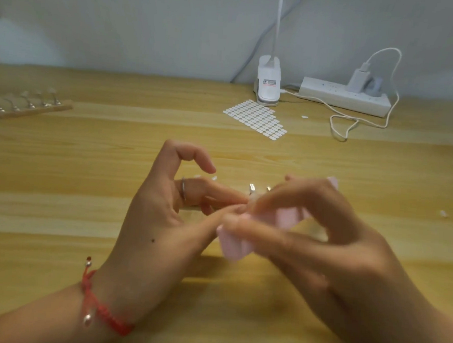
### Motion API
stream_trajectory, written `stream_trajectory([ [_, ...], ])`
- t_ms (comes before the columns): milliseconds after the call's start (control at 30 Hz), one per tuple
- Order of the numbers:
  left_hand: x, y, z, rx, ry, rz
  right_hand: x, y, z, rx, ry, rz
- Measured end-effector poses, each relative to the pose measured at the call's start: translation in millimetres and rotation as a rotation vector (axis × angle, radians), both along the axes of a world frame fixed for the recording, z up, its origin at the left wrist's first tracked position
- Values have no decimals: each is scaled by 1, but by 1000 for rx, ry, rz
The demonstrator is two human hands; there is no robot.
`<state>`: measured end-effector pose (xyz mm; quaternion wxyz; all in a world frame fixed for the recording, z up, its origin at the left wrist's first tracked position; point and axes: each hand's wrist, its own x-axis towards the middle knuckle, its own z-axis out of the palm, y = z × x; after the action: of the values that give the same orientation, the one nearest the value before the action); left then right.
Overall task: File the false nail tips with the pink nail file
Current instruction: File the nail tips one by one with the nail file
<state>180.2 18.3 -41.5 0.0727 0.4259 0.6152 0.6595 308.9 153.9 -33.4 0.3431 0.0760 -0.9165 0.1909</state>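
Observation:
My right hand (309, 229) grips the pink nail file (245, 241), a blurred pink block that slants across the middle of the table. My left hand (164, 215), with a ring and a red bracelet at the wrist, pinches a small clear false nail tip (251, 200) between thumb and middle finger, right against the file's upper face. The index finger curls free above. Behind the fingers, small metal holders (251, 188) with nail tips peek out; most of that stand is hidden by my hands.
A wooden stand with several metal nail holders (28, 106) lies at the far left. A sheet of white adhesive tabs (257, 119) lies mid-table, behind it a white lamp base (268, 81), a power strip (344, 96) and a looped white cable (342, 125).

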Motion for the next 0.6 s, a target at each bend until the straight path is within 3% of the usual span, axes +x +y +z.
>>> stream_trajectory([
  [167, -1, -1, 1, -18, 21, 31, -1, 5, 1, -96, -42, -1],
  [500, -1, -1, 1, -37, 142, 48, -1, 3, -2, 3, 7, -4],
  [600, -1, 0, 1, -36, 131, 58, -2, 10, 0, -103, -27, -47],
])
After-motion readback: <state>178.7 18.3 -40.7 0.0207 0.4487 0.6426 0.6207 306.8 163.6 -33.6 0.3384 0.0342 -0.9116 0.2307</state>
